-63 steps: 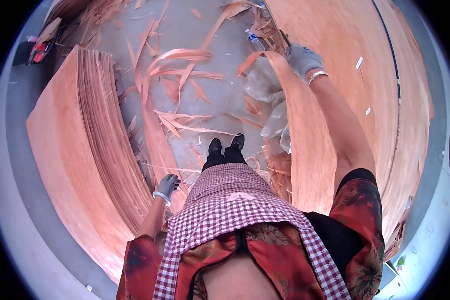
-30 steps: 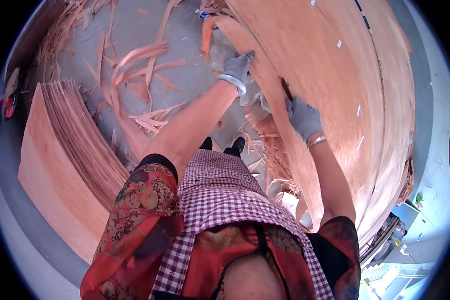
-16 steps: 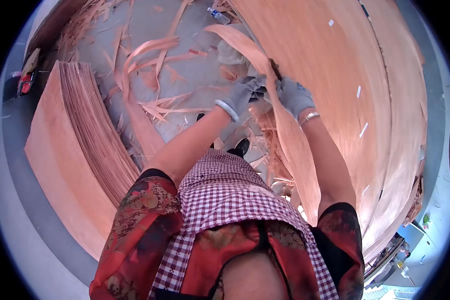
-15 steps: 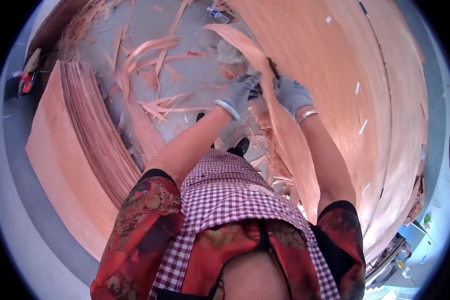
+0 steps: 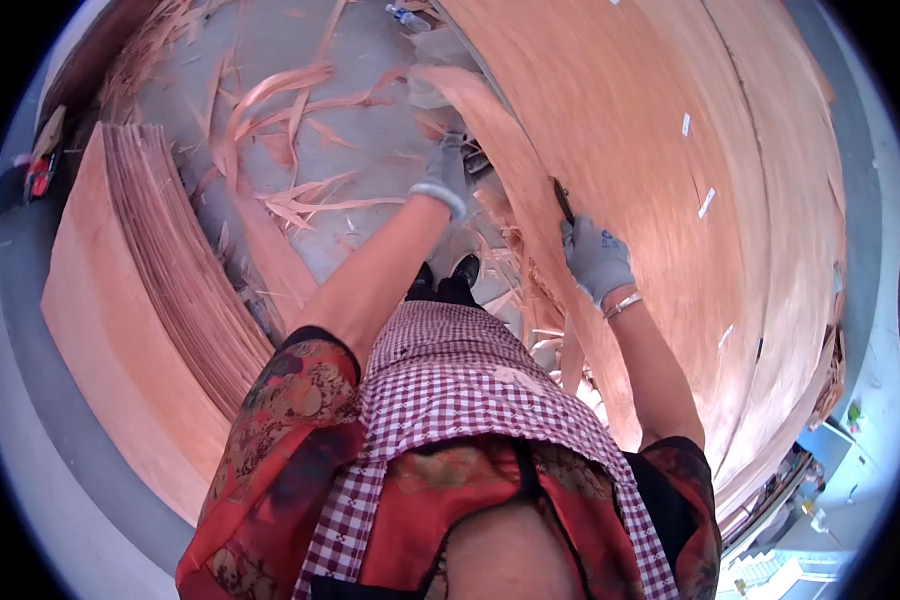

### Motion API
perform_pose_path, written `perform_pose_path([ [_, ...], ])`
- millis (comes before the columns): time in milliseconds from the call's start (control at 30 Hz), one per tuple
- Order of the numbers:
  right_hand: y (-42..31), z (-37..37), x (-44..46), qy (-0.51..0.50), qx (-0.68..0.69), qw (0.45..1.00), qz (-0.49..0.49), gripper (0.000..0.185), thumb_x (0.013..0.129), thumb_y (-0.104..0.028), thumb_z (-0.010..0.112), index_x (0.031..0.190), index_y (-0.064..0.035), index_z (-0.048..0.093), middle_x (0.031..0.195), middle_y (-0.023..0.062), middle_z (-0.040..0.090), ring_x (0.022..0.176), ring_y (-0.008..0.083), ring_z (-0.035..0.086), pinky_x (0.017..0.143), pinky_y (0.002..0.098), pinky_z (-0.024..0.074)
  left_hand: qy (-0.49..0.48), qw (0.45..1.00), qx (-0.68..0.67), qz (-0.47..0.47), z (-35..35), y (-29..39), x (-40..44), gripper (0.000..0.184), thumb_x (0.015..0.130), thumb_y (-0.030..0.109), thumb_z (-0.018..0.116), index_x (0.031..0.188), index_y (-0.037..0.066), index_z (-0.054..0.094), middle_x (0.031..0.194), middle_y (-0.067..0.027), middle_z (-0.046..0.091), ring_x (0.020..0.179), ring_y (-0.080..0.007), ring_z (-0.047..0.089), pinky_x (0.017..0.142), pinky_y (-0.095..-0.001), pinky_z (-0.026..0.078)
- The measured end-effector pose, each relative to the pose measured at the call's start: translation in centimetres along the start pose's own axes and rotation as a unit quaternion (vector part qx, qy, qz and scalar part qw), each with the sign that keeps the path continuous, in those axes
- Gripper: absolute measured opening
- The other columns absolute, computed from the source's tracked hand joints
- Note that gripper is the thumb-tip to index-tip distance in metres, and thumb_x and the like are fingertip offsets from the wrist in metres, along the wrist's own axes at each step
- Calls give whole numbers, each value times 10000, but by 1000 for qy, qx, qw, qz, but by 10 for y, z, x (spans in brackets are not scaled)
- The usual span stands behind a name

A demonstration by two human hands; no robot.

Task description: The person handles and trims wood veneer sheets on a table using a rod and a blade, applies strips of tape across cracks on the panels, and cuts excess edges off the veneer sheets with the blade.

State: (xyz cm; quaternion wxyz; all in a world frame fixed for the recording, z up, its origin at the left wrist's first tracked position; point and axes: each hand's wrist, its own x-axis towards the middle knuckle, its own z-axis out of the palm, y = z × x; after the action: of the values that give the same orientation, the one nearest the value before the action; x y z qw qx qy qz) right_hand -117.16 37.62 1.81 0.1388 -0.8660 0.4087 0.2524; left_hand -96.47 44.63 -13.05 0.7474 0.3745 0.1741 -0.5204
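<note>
My right hand (image 5: 598,260), in a grey glove, is closed around a slim dark knife (image 5: 562,200) whose tip points away from me over the wood veneer. Beneath it lies a long veneer strip (image 5: 530,210) along the near edge of a large veneer sheet (image 5: 650,150). My left hand (image 5: 446,168), also gloved, hangs to the left of the strip, apart from it, above the floor. Its fingers are blurred and partly hidden, so their grip does not show.
On my left stands a thick stack of veneer sheets (image 5: 180,270). Curled veneer scraps (image 5: 295,200) litter the grey floor (image 5: 360,140) ahead. A plastic bottle (image 5: 407,18) lies at the far end by the sheet's edge. More offcuts are below the strip near my shoes (image 5: 464,270).
My left hand has come off the strip and moved left. My right hand has drawn back toward me with the knife. The strip's middle lies closer to the sheet, and the view has shifted slightly.
</note>
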Motion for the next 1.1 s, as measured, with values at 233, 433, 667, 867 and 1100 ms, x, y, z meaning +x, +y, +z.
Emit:
perform_pose_path([
  [233,4,-28,10,-85,14,996,9,398,917,-398,365,1070,-94,573,970,189,638,952,361,596,813,440,449,-95,961,239,-105,8,-53,-108,569,807,373,661,1219,39,454,1069,-51,534,850,-158,547,766,-324,468],
  [433,18,4,-17,16,-25,1000,-1,395,928,-408,347,1000,-74,544,864,189,643,842,377,611,749,456,456,-83,971,208,-80,7,-76,-108,409,819,206,642,1152,-2,523,1016,-81,596,916,-155,556,836,-288,435],
  [667,61,41,-83,-20,-32,999,33,368,934,-389,333,980,-66,504,856,195,648,821,382,624,731,477,461,-46,986,158,-24,16,-88,-120,304,818,228,627,1063,58,569,980,-61,608,883,-173,559,829,-291,435],
  [867,108,71,-126,-21,-28,999,0,374,929,-389,348,975,-60,518,846,203,644,806,377,625,715,477,467,11,995,89,51,7,-123,-129,319,828,361,618,986,87,572,912,-60,606,797,-180,558,786,-319,453],
  [1100,140,70,-122,22,43,993,-111,413,926,-422,354,1022,-70,546,881,216,632,868,390,599,763,478,452,-63,992,82,-73,-31,-214,-199,353,870,403,562,966,64,565,863,-75,606,748,-191,567,724,-328,487],
])
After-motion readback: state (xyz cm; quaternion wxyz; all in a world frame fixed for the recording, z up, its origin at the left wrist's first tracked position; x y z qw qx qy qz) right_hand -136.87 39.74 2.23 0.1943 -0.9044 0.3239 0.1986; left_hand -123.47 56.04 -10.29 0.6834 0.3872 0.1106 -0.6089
